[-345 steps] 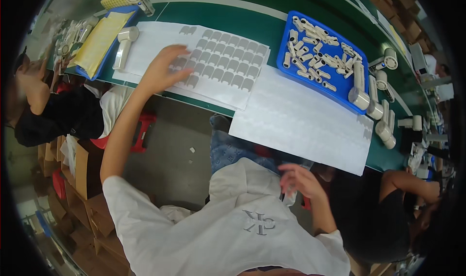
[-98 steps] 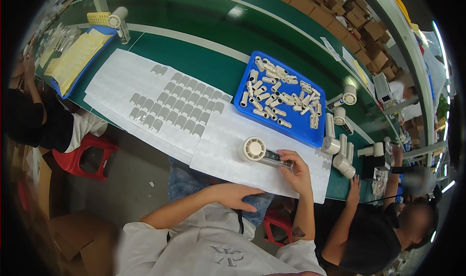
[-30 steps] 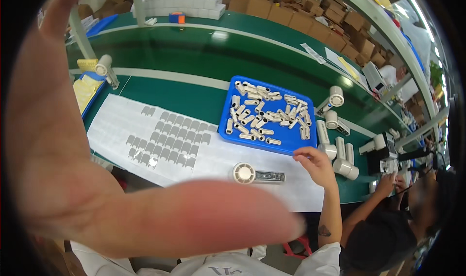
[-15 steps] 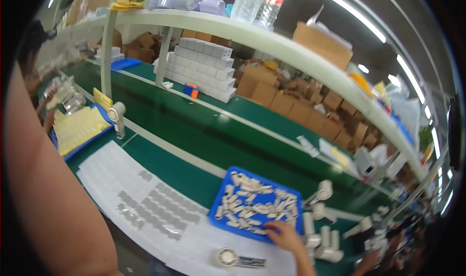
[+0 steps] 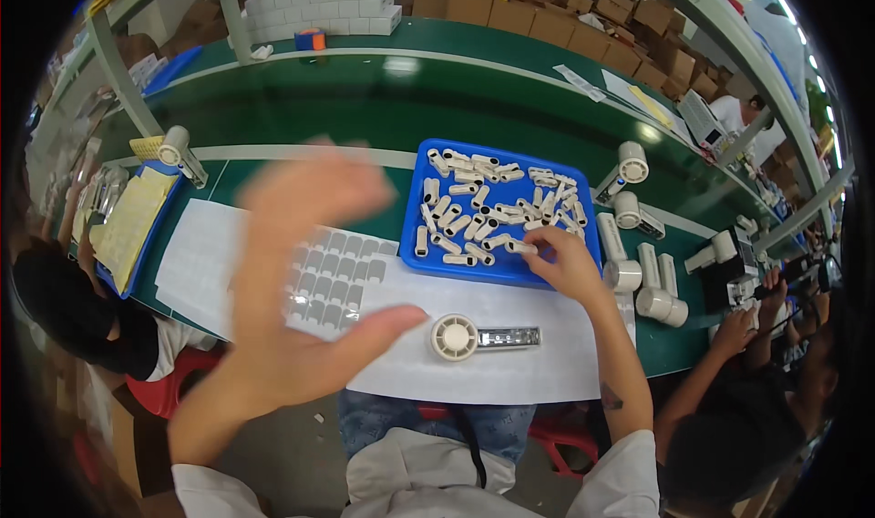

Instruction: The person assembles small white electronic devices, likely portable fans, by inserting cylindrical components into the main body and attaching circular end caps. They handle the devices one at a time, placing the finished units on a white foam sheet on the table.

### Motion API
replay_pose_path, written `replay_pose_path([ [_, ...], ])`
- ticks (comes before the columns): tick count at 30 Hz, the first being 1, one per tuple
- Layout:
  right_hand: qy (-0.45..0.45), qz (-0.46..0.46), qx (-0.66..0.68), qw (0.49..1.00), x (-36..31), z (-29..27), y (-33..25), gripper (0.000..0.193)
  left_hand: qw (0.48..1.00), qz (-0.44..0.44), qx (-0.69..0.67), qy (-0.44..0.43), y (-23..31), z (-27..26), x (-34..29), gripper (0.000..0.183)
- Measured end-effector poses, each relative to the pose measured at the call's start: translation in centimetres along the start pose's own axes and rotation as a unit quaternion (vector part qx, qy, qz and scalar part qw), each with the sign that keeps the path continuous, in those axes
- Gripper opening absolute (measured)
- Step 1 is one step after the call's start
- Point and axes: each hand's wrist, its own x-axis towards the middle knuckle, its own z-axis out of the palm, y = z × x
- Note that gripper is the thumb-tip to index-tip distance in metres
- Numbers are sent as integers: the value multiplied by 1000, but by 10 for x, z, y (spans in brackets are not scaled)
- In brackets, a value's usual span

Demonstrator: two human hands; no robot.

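Your right hand [image 5: 567,261] pinches a small white part [image 5: 519,246] at the blue tray's [image 5: 437,151] near edge; your left hand [image 5: 305,281] hangs blurred, fingers spread, empty. You seem mid-pick: next, carry it toward the handheld fan [image 5: 481,337] just nearer you.

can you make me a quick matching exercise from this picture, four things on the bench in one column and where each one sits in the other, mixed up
Things
1. blue tray
2. small fan
3. yellow sheets
4. right hand

Places
A. lying on the white sheet at the near edge of the bench
B. at the front edge of the tray, fingers on a white part
C. in a blue holder at the far left of the bench
D. mid-bench, full of short white tubes

Pairs: 1-D, 2-A, 3-C, 4-B
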Motion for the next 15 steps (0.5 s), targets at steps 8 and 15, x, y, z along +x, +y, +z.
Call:
replay_pose_path([
  [8,38,-171,124,977,-70,0,-87,32,949,-116,-282,-77,20,105,-42,45],
  [15,15,-127,211,969,-87,8,-80,34,942,-186,-275,-45,20,130,-34,21],
])
